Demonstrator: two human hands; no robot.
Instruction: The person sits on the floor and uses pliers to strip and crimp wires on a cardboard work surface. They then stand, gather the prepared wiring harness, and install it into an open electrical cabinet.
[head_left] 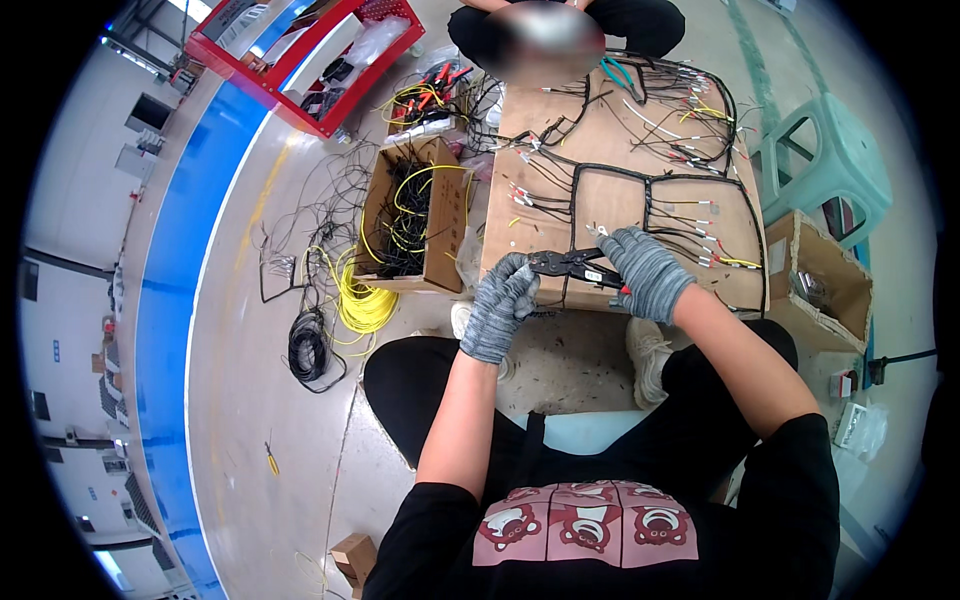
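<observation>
Black pliers [568, 264], red at one handle, held crosswise above the near edge of the wooden board [610, 198], head leftward; black wire harness [648, 182] spread flat there, branch ends tipped white and red; any wire in the jaws is hard to make out.

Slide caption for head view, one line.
Gloved right hand holds dark pliers, left hand at their tip, by a wooden board bearing wiring.

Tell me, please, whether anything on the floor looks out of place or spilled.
Yes: a yellow-handled tool lies alone on the floor at left, away from the wooden board, and dark scraps are strewn between the shoes, like uncleared litter.
</observation>
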